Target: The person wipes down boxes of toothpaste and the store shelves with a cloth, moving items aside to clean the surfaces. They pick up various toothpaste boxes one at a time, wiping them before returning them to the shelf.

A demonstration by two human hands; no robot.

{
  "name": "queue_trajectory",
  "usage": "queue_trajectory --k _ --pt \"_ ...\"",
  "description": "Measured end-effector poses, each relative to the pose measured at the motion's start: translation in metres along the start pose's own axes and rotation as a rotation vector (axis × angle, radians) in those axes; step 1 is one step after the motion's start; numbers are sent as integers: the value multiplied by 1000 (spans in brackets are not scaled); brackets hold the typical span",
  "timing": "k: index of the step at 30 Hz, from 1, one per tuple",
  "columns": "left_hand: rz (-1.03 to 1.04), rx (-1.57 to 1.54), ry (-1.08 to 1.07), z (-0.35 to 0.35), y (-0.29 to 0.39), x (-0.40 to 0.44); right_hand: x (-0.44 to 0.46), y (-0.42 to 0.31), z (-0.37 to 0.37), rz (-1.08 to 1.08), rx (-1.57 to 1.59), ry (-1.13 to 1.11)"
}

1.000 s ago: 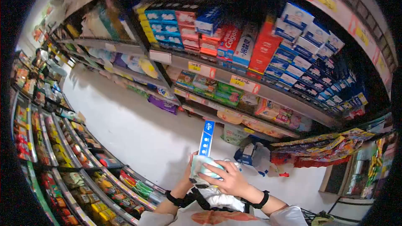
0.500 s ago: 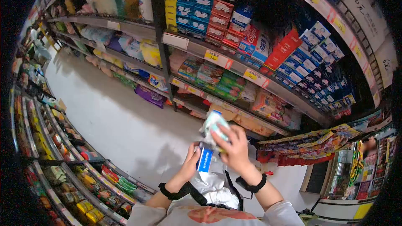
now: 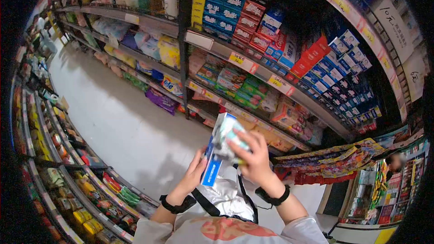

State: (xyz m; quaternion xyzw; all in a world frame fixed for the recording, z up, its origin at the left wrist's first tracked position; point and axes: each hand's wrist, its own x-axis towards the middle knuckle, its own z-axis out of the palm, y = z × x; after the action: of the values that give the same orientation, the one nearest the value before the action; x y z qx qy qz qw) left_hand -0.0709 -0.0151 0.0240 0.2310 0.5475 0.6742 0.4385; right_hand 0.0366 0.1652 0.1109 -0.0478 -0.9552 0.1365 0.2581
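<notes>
A long blue-and-white toothpaste box (image 3: 211,172) is gripped at its lower left side by my left hand (image 3: 194,172), thumb and fingers closed along it. Its top end reaches up behind a crumpled white and pale-green cloth (image 3: 226,139). My right hand (image 3: 254,154) has its fingers closed on this cloth, which lies against the box's upper part. Motion blurs the cloth, and it hides much of the box's face. Both hands are in front of my body, above the floor.
A shelf ahead carries stacked toothpaste boxes (image 3: 221,8), a red carton (image 3: 312,56) and packs of small blue boxes (image 3: 339,81). Below are wrapped packs (image 3: 248,91). Packaged goods line the left shelves (image 3: 86,214). Hanging packets (image 3: 325,162) are at right; a person (image 3: 397,162) stands beyond.
The box has swung so more of its length shows, and its lower end has moved left and slightly down. The cloth has shifted down onto it. My view has turned a little.
</notes>
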Motion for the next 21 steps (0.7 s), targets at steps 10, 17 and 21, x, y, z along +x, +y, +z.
queue_trajectory --k 10,17,21 --pt "-95 -382 -159 -24 23 -46 16 38 -20 231 824 4" --pt "-233 -362 -112 -36 21 -60 28 38 -21 196 831 -343" --pt "-246 -323 -192 -44 27 -62 29 23 -24 160 788 -277"
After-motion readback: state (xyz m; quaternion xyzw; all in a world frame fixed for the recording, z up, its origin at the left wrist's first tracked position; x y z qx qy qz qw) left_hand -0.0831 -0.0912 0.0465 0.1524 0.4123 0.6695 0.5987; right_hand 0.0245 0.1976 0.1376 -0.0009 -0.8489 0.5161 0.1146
